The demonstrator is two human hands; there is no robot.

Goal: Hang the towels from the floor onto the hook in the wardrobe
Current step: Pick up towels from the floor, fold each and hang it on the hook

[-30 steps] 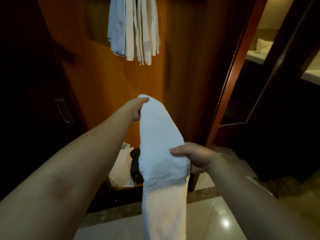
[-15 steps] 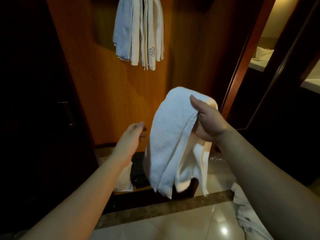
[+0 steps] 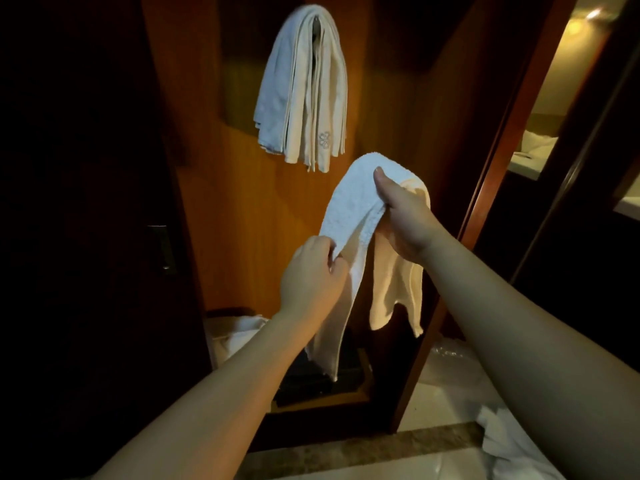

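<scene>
In the head view, at the centre of the frame, the right hand (image 3: 403,220) grips the top fold of a white towel (image 3: 349,209), thumb pressed over it. The left hand (image 3: 311,275) pinches its lower edge. More towels (image 3: 298,95) hang folded in the wardrobe (image 3: 221,209), upper centre.

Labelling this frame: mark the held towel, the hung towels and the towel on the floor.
held towel (image 3: 349,206), head view, its white folded top.
hung towels (image 3: 301,88), head view, middle of the bundle.
floor towel (image 3: 509,441), head view, its crumpled middle.
</scene>
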